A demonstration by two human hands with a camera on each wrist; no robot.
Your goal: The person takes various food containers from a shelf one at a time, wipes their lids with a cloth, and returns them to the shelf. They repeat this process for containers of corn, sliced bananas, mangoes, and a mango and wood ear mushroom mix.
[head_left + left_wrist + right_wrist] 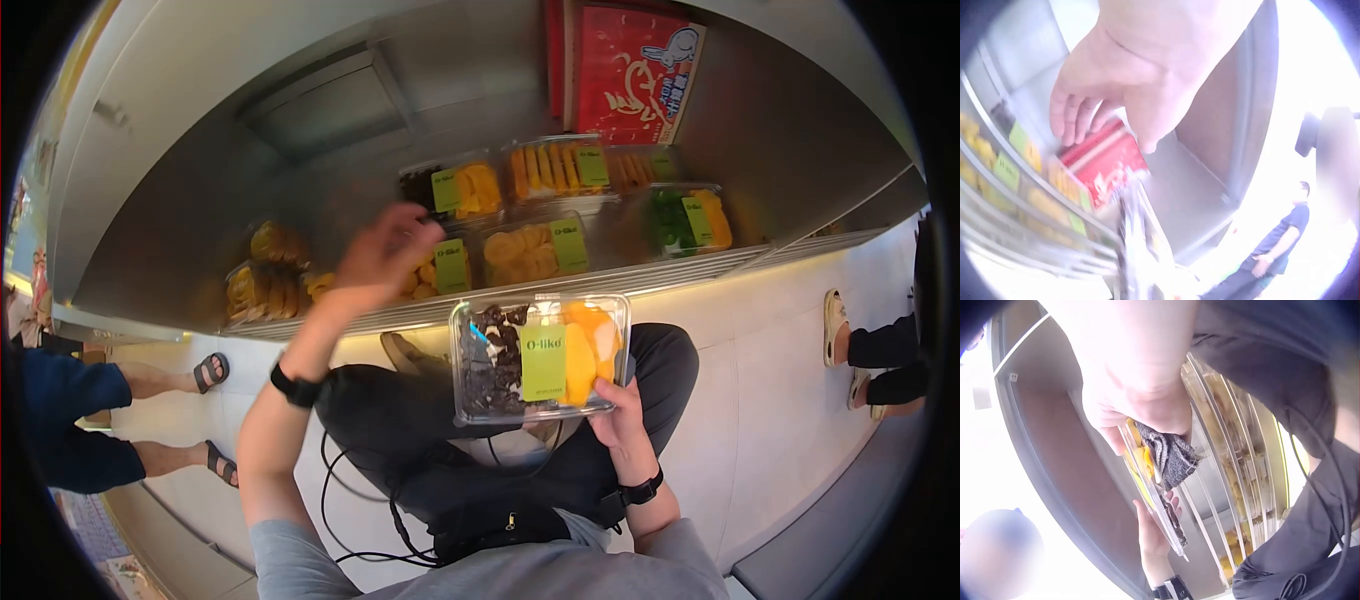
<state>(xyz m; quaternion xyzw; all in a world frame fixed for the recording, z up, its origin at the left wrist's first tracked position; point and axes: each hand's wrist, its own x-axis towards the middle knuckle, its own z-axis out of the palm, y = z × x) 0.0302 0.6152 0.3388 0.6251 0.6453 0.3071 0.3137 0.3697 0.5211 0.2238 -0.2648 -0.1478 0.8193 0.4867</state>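
My right hand (pixel 618 412) grips the right end of a clear box (pixel 475 385) of dark pieces and yellow fruit with a green label, held above my lap. The right wrist view shows my right hand (pixel 1138 403) also against a dark grey cloth (pixel 1175 464) at the box's underside. My left hand (pixel 385 255), blurred, hangs in the air left of the box, in front of the shelf packs, with nothing in it. In the left wrist view the left hand's (pixel 1129 81) fingers are loosely bent and apart from the thumb.
A metal display shelf (pixel 330 185) holds several clear fruit boxes (pixel 535 250) in two rows, bagged yellow items (pixel 270 290) and a red printed box (pixel 640 80). Black cables (pixel 325 490) hang by my legs. People's legs (pixel 160 460) stand at both sides.
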